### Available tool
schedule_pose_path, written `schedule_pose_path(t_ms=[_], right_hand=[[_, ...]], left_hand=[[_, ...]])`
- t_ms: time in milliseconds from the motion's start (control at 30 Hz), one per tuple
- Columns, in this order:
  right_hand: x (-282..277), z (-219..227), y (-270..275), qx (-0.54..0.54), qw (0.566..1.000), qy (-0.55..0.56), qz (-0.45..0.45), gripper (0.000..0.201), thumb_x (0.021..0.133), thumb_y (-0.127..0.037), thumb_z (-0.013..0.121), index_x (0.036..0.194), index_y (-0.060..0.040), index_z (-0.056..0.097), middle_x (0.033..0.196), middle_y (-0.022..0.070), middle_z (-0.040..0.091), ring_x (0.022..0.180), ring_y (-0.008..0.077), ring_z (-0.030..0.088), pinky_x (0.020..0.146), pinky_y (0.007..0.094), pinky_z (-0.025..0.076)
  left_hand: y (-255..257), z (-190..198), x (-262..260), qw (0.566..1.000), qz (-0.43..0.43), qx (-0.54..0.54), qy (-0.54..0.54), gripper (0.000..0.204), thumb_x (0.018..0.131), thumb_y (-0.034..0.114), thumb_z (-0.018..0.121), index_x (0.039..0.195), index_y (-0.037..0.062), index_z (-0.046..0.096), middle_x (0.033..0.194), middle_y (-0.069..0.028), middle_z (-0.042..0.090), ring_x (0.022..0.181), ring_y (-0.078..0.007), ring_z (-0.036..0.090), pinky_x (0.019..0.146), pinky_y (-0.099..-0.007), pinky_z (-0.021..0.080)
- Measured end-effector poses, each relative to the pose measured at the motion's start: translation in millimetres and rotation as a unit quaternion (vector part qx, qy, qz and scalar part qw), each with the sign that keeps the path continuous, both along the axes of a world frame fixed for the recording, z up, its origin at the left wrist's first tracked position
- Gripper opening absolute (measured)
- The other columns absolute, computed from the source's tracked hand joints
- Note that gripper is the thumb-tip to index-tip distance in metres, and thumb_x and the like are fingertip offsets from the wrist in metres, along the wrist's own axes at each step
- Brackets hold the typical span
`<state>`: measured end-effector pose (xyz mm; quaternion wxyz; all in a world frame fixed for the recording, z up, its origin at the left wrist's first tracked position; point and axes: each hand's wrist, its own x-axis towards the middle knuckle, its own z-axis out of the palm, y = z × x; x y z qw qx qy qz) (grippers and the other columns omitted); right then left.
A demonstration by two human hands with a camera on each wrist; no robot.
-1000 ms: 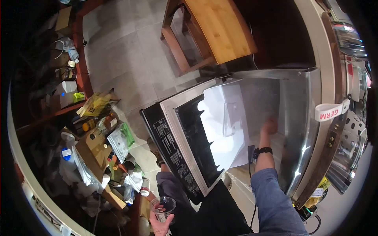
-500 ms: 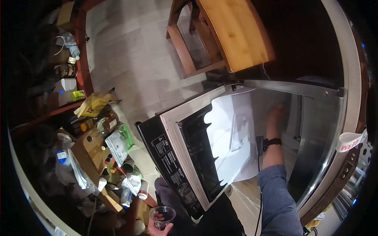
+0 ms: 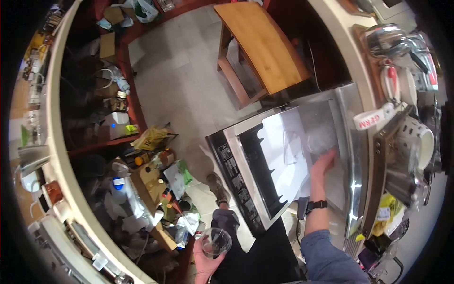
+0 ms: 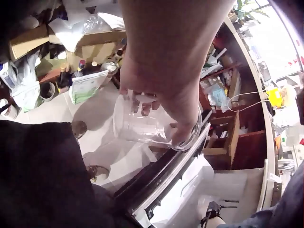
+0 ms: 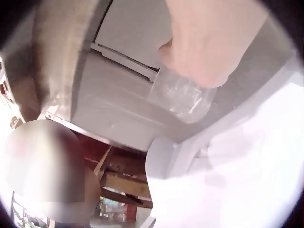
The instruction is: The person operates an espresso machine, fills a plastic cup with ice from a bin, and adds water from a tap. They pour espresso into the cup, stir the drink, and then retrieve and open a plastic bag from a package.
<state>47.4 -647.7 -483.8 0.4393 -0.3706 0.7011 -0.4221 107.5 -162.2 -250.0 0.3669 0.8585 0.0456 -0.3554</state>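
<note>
Holding a cup (image 5: 184, 100) inside the open compartment (image 3: 338, 194) with the right grip (image 5: 203, 56), apparently curled round one end, though with fingertips hidden from sight. Projecting from the knuckles, away from the wrist, roughly along its long axis; hard to judge for tilt. Holding a tub (image 4: 137, 123) with the left grip (image 3: 204, 264), with thumb and fingers round its wall, outside the compartment, low beside the leg (image 3: 227, 220). Probably decisive for the coming move: already within the compartment with the right, but well apart from it with the left, beyond the edge of the door (image 3: 231, 176). Hemmed in near the cup by the white liner (image 5: 228, 166) and the grey wall (image 5: 114, 95); impossible to tell whether touching. Roomier above the compartment and over the floor (image 3: 179, 83) beyond the door.
</note>
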Motion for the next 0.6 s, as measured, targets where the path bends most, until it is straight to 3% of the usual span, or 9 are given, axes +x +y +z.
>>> schedule_pose_path(t_ms=[100,167,333,433,533,600], right_hand=[[14,51,72,-0.018,0.999,-0.029,0.037,0.025,0.088,-0.027,0.056,0.091,-0.0027,0.061,0.088,0.0015,0.055,0.077,0.0118,0.048,0.069,0.0282,0.039],[11,84,110,-0.015,0.996,-0.068,0.059,0.024,0.085,-0.025,0.059,0.079,-0.0016,0.061,0.074,-0.0003,0.052,0.068,0.0102,0.044,0.062,0.0266,0.035],[12,187,168,-0.013,0.973,-0.125,0.192,0.033,0.089,-0.016,0.059,0.06,-0.0086,0.045,0.062,-0.0072,0.038,0.06,0.0033,0.031,0.055,0.0227,0.026],[15,274,191,-0.062,0.941,-0.09,0.321,0.04,0.088,-0.013,0.061,0.058,-0.0083,0.036,0.059,-0.0082,0.033,0.058,0.0029,0.027,0.052,0.0241,0.022],[21,363,207,-0.145,0.856,0.029,0.496,0.042,0.087,-0.011,0.063,0.059,-0.0066,0.032,0.058,-0.0066,0.029,0.059,0.003,0.026,0.052,0.0247,0.022],[33,408,223,-0.201,0.816,0.062,0.539,0.041,0.08,-0.01,0.068,0.058,-0.004,0.035,0.054,0.0001,0.03,0.052,0.0124,0.028,0.052,0.0294,0.027]], left_hand=[[7,25,21,0.996,-0.049,0.011,-0.074,0.08,0.055,0.016,0.084,0.123,0.002,0.045,0.115,-0.0152,0.056,0.109,-0.0332,0.053,0.091,-0.0392,0.044],[5,47,38,0.992,-0.062,0.004,-0.113,0.074,0.06,0.018,0.083,0.122,-0.0005,0.046,0.114,-0.0173,0.056,0.106,-0.0317,0.056,0.092,-0.0385,0.045],[-4,71,70,0.976,-0.092,-0.063,-0.185,0.08,0.059,0.016,0.083,0.126,-0.0015,0.043,0.112,-0.019,0.055,0.106,-0.0367,0.054,0.091,-0.0423,0.044],[-25,92,89,0.956,-0.163,-0.112,-0.217,0.083,0.059,0.017,0.083,0.129,0.0008,0.042,0.118,-0.0186,0.052,0.111,-0.0358,0.051,0.095,-0.0427,0.041],[-47,119,97,0.943,-0.195,-0.154,-0.223,0.081,0.061,0.016,0.082,0.13,0.003,0.043,0.123,-0.0164,0.049,0.115,-0.0341,0.05,0.098,-0.0424,0.04],[-56,131,98,0.927,-0.204,-0.191,-0.25,0.08,0.061,0.015,0.081,0.13,0.0037,0.043,0.123,-0.0152,0.049,0.115,-0.0336,0.049,0.098,-0.042,0.04]])
